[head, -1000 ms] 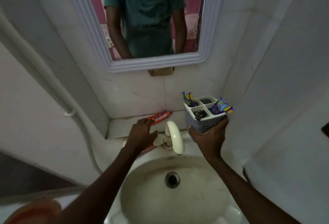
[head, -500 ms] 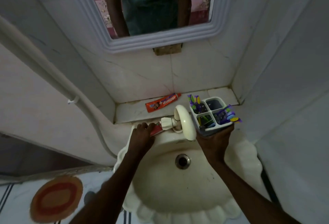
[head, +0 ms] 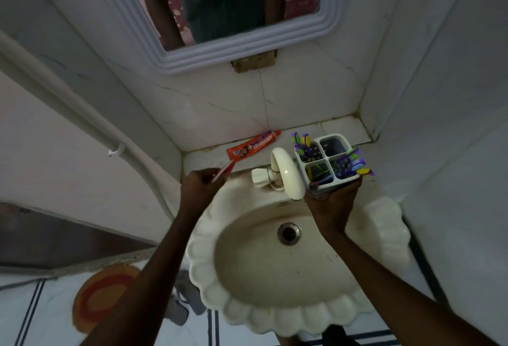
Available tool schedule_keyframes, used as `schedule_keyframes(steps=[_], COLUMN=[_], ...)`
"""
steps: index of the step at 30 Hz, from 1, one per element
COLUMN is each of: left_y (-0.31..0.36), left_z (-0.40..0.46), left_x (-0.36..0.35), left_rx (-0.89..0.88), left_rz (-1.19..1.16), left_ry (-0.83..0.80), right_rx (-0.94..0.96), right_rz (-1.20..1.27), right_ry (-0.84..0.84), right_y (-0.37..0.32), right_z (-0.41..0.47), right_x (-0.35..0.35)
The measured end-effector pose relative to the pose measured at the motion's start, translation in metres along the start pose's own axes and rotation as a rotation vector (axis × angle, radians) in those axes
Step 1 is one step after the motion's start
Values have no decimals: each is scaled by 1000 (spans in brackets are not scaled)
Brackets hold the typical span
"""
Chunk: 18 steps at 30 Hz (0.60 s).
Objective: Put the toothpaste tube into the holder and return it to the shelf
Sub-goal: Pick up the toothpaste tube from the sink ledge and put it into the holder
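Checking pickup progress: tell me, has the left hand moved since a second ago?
Yes. The left hand pulled back from the shelf toward the sink rim.

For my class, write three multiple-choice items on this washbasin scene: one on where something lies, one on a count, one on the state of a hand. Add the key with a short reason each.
1. Where does the orange toothpaste box lie?
A. In the basin
B. On the tiled shelf behind the tap
C. On the floor mat

2. How many compartments does the holder have?
A. Two
B. Four
C. Six

3. What is the left hand doing?
A. Resting open on the basin rim
B. Turning the tap
C. Gripping a red tube

Key:
1 B, the box lies flat on the shelf against the wall.
2 B, a cross divider splits the top into four.
3 C, the fingers close around the red tube, whose end sticks out towards the shelf, while the right hand holds the holder from below.
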<state>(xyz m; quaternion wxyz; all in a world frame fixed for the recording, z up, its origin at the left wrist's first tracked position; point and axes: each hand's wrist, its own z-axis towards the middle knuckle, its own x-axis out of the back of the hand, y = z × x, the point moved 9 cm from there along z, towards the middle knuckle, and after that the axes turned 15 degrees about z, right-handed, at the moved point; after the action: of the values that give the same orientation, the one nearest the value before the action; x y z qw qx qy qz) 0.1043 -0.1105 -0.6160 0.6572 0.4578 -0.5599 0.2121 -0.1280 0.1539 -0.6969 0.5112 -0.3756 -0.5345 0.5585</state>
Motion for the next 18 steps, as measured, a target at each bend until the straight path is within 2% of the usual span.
schedule_keyframes(steps=[2, 5, 7, 10, 14, 18], left_y=[33, 113, 170, 235, 276, 293], left_z=[5, 6, 3, -3, -10, -20], left_x=[28, 68, 82, 69, 24, 0], left_rx=[-67, -291, -476, -685, -764, -788], left_rz=[-60, -136, -11, 267, 636, 776], left_ry=[1, -40, -48, -144, -265, -196], right_rx=[-3, -26, -24, -4, 79, 91], right_rz=[3, 19, 49, 32, -77, -103], right_ry=[2, 1, -9, -14, -33, -9], right_y=[0, 1, 3, 2, -5, -10], right_z=[0, 0, 0, 0, 0, 0], right_x=[0, 1, 0, 0, -1, 2])
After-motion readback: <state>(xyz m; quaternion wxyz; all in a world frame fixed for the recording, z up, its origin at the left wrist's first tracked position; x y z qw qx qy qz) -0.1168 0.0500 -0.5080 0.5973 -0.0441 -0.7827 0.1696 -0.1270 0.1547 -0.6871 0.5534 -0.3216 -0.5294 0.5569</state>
